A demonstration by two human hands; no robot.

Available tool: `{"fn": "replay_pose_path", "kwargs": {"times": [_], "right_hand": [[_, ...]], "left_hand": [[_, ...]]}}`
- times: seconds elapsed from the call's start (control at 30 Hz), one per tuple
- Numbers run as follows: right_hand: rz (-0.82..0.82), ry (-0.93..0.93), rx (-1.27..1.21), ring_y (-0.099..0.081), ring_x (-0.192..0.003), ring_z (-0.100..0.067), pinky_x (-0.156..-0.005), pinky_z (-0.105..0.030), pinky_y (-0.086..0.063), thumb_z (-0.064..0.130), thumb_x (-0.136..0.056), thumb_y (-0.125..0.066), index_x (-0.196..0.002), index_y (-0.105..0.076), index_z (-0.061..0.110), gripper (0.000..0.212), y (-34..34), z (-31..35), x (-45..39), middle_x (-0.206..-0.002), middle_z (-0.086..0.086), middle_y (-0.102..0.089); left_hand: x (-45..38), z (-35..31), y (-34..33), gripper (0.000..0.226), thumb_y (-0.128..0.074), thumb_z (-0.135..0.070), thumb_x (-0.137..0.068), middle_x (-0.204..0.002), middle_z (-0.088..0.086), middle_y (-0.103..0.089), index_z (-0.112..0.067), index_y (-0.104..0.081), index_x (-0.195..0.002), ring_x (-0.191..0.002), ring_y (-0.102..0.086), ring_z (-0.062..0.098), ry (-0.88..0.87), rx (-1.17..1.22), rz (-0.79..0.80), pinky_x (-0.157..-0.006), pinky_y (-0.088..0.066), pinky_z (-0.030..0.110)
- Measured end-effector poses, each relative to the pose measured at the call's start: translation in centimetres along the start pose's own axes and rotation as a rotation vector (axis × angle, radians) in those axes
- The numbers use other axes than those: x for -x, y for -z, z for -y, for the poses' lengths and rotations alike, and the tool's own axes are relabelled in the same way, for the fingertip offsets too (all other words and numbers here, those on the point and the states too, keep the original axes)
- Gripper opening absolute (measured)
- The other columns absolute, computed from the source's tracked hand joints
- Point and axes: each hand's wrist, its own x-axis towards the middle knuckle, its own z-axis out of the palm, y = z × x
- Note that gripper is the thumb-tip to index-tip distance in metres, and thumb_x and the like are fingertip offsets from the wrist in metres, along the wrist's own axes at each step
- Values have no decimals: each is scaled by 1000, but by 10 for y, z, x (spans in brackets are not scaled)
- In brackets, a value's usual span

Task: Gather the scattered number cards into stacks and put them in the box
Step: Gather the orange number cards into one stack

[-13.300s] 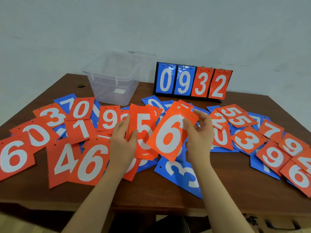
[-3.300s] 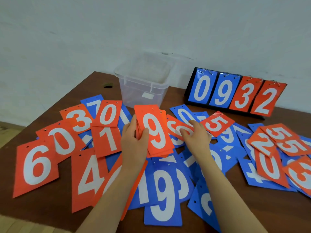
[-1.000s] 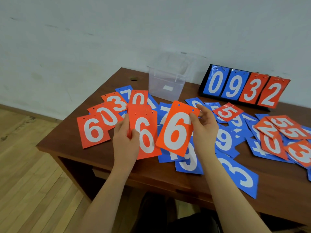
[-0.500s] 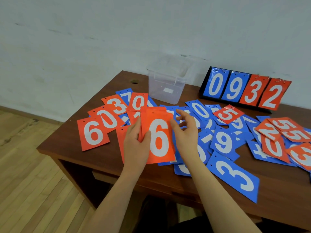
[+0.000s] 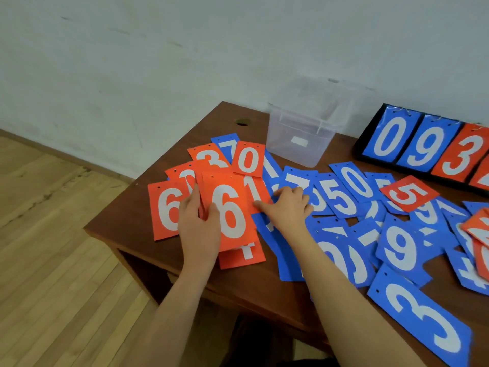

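Your orange stack [image 5: 232, 215], 6 on top, sits clamped under your left hand [image 5: 198, 223], thumb across its face. Your right hand [image 5: 288, 207] lies flat, fingers extended, fingertips on the orange 1 card [image 5: 255, 192]. Slide it free, square it onto the stack; the box [image 5: 299, 139] waits beyond.

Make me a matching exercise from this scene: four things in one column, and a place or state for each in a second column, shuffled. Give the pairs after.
Things
1. stack of red cards
2. clear plastic box
3. red 5 card
4. blue 3 card

Places or states
A. lies at the near right of the table, apart from both hands
B. held in the left hand, a 6 on top
C. stands at the back of the table, no cards seen in it
D. lies on top of blue cards, in front of the scoreboard

Pairs: 1-B, 2-C, 3-D, 4-A
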Motion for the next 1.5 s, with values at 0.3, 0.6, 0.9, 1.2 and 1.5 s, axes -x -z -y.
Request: {"fn": "replay_pose_path", "kwargs": {"times": [0.3, 0.6, 0.9, 1.2, 1.5], "right_hand": [[32, -97, 38, -30, -129, -33, -108, -46, -21, 55, -75, -69, -120, -54, 15, 62, 3, 0, -3, -132, -12, -39], [-139, -14, -292, -53, -105, -23, -102, -40, -33, 20, -85, -63, -97, -47, 18, 20, 12, -16, 3, -98, 1, -53], [-349, 74, -966, -65, -93, -8, -66, -10, -52, 15, -91, -60, -123, -42, 23, 38, 51, -20, 58, -105, -2, -62], [-185, 174, -706, -52, -97, -3, -79, -21, -47, 18, -84, -65, -119, -53, 28, 38, 35, -12, 94, -110, 9, -53], [-74, 116, -386, -43, -117, -17, -105, -45, -34, 39, -84, -65, -116, -59, 25, 35, 18, -13, 94, -119, 3, -47]], "left_hand": [[-6, -1, 0, 51, -49, -27, -95, -142, 0, -40, -26, -32, -142, -126, -44, 19, -9, 6, 22, -96, -46, 37], [1, -4, 3, 51, -49, -27, -94, -143, 0, -40, -26, -32, -143, -127, -43, 17, -8, 32, 24, -97, -44, 36], [14, -14, -7, 50, -47, -27, -95, -140, 0, -41, -26, -31, -142, -125, -44, 17, -62, 37, 66, -96, -45, 35], [40, -23, -11, 45, -43, -31, -97, -133, -8, -42, -31, -34, -140, -113, -41, 2, -92, 154, 131, -86, -41, 22], [44, -4, 22, 53, -49, -25, -95, -140, 0, -39, -23, -30, -144, -126, -41, 13, -68, 96, 22, -98, -38, 28]]}}
